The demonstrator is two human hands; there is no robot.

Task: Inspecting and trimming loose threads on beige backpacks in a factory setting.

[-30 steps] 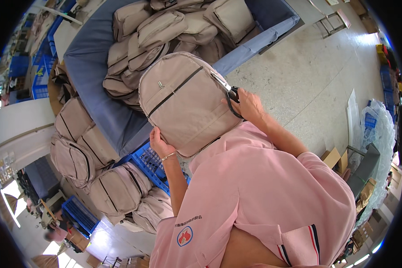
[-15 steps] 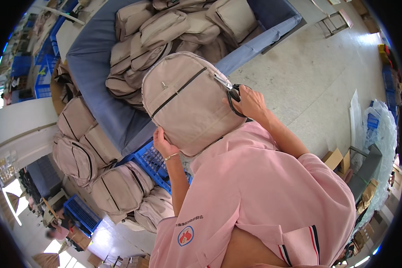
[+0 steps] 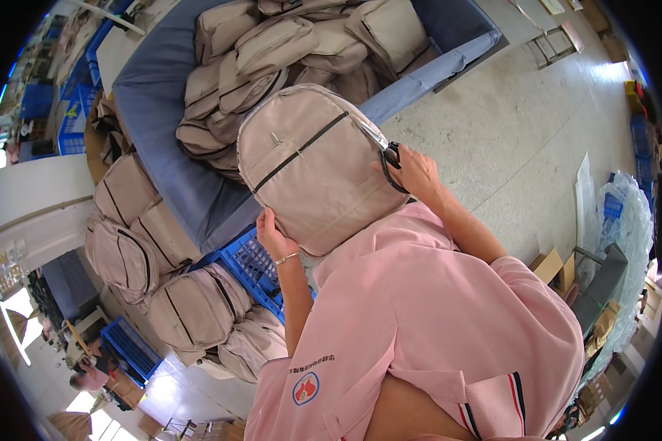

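Note:
A beige backpack [image 3: 309, 176] with a dark zipper across its front rests against my body at the centre. My left hand [image 3: 275, 234] grips its lower left edge, fingers closed with the thumb against the fabric. On the other side, my right hand [image 3: 418, 173] is closed around the black handles of a pair of scissors [image 3: 390, 159]. The silver blades lie along the upper right edge of the backpack. Part of the handles is hidden by my fingers, and I cannot tell whether the blades touch a thread.
Beyond the backpack stands a blue-grey fabric-lined bin [image 3: 158, 140] heaped with beige backpacks [image 3: 272, 48]. More stacked backpacks [image 3: 191, 309] lie at the left, beside a blue plastic crate [image 3: 254, 257]. Clear plastic wrap [image 3: 629, 250] and an open carton [image 3: 548, 266] are at the right.
The backpack and both hands appear slightly further right, along with the surroundings. The scissors stay at the backpack's upper right edge, tilted a little differently. Both grips are unchanged.

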